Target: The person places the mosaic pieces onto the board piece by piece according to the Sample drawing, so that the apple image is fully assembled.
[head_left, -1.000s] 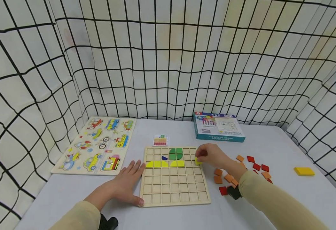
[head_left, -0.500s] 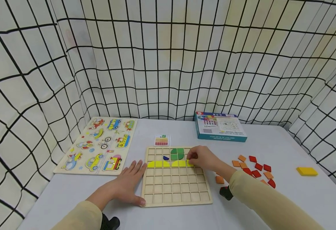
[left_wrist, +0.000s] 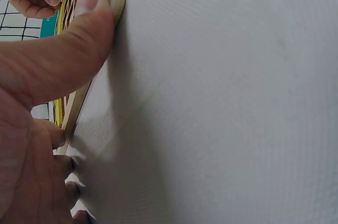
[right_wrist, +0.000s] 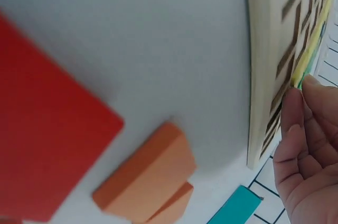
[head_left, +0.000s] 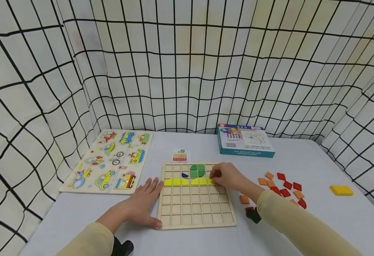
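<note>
A wooden grid board (head_left: 196, 209) lies on the white table. Across one of its upper rows runs a line of yellow tiles (head_left: 176, 182), some with curved corners. Above that row sit green tiles (head_left: 197, 171) forming a leaf shape and a small dark blue piece (head_left: 184, 175). My right hand (head_left: 226, 176) pinches a yellow tile (head_left: 210, 181) at the right end of the row; its fingers hide part of the tile. Fingers spread, my left hand (head_left: 142, 206) rests along the board's left edge, its thumb (left_wrist: 87, 28) at the near corner.
Loose orange tiles (head_left: 244, 199) and red tiles (head_left: 288, 185) are scattered right of the board. A yellow block (head_left: 342, 190) lies farther right. Behind stand a pattern card (head_left: 180, 155) and a teal box (head_left: 246, 140). A vehicle puzzle (head_left: 106, 161) lies left. Black netting (head_left: 187, 76) surrounds the table.
My right hand has carried the yellow tile leftward from the board's right edge to the row's end, then stayed almost still. My left hand keeps its place on the board's edge.
</note>
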Tool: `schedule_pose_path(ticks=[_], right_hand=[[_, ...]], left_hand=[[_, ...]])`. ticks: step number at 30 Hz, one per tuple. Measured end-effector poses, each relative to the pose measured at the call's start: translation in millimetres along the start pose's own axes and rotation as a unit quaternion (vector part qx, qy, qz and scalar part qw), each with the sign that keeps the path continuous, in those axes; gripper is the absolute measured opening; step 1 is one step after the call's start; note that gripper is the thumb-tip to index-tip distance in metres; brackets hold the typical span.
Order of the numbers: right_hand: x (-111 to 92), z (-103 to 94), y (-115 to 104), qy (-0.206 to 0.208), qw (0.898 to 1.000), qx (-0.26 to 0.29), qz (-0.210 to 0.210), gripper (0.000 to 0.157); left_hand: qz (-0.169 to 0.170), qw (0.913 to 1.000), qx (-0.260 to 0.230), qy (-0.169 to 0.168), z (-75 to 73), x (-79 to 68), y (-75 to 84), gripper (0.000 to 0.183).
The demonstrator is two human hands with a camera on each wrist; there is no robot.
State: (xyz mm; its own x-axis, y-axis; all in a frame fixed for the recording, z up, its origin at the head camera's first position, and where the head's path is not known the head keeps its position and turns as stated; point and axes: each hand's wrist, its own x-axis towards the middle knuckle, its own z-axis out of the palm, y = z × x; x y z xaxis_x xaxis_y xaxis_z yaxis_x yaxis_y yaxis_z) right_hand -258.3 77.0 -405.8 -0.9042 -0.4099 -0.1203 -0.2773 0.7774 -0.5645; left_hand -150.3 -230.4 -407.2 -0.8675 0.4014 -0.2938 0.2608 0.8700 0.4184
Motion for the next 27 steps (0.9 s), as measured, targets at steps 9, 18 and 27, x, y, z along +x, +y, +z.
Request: schedule_pose_path(ticks=[9,18,27], right_hand=[[-17,-32.5,21,0.019,0.999,-0.021,-0.022,0.007],[-43,-74.9,71,0.037,0.999,-0.031,0.021,0.015],[-57,-72.9,93,-0.008,0.999,-0.016,0.027,0.020]], left_hand=[[0.002,1.0000,0.001,-0.002,0.5,1.3,2.3,0.124],[0.003,1.0000,0.000,0.002,-1.2,0.9,2.7,0.124],[0.000,1.0000,0.002,-0.001,-0.8,-0.3,2.5,0.124]])
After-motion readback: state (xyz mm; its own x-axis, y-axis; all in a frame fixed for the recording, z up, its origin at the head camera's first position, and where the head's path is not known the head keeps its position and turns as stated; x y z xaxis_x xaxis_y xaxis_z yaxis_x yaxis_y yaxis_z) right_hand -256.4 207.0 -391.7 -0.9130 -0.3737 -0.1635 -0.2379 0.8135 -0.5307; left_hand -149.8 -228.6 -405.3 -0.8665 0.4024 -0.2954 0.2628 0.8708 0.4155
